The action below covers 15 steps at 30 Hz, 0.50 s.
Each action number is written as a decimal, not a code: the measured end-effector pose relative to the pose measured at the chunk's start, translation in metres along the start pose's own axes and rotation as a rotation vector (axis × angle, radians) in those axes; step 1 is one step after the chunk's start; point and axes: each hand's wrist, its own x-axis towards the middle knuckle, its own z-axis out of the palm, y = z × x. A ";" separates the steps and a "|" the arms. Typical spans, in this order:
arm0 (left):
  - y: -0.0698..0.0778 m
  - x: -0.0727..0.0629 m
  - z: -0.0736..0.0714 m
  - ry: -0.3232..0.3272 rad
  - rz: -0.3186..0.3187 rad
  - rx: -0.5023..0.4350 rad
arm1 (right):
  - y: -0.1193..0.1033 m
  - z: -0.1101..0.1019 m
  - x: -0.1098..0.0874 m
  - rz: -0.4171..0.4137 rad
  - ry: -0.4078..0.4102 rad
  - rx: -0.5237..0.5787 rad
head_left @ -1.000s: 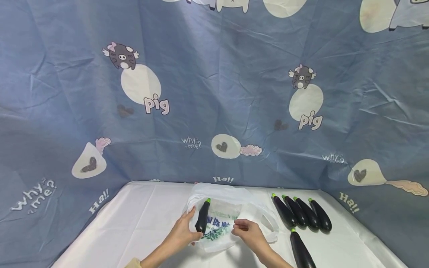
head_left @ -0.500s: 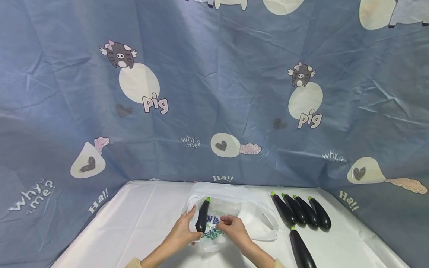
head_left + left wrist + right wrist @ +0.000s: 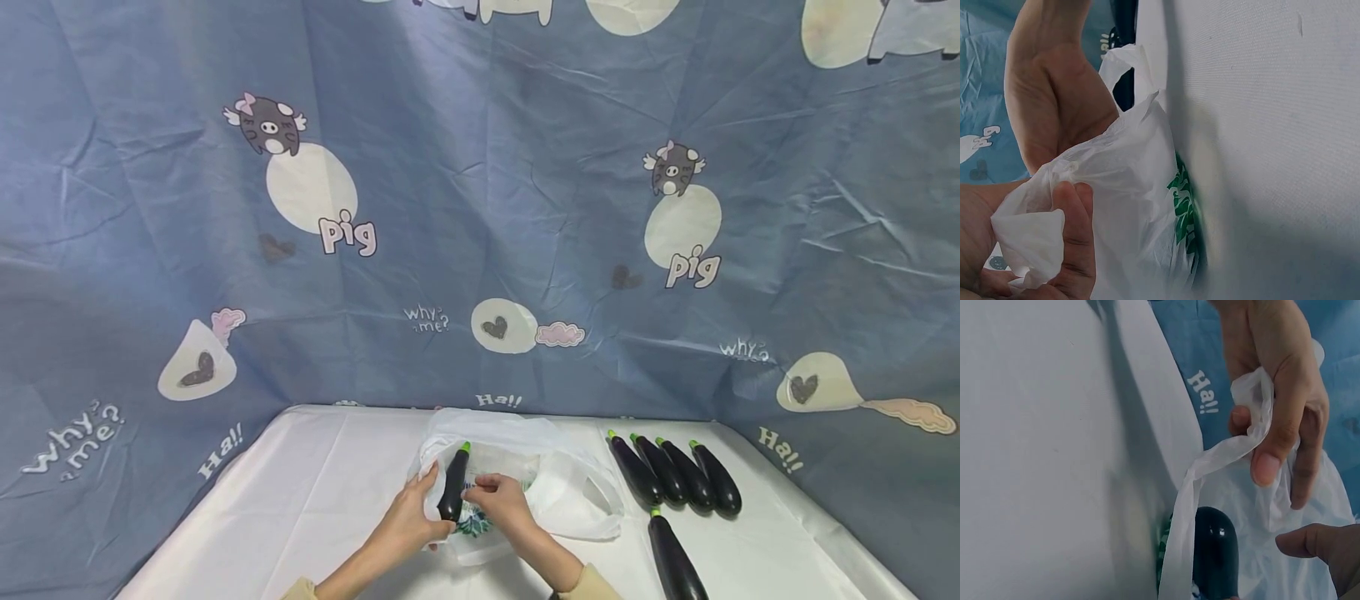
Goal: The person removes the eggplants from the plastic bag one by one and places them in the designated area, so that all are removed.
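Six aubergines (image 3: 663, 473): five loose on worktop (image 3: 315, 492), one at bag mouth. One plastic bag (image 3: 570, 492). Two hands (image 3: 408, 521).

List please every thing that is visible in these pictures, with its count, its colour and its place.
eggplant in the bag: one, dark purple with green tip, at the bag's mouth, by the left hand.
eggplants in a row: four, dark purple, on the table's right side.
single eggplant: one, dark purple, nearer than the row.
plastic bag: one, white with green print, table middle.
table: one, white cover.
curtain: one, blue with pig cartoons, behind the table.
left hand: grips the bag's edge.
right hand: fingers pinch the bag's edge.
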 end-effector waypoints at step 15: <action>-0.001 -0.001 -0.001 -0.003 0.010 0.020 | 0.003 0.020 0.016 0.039 0.057 -0.061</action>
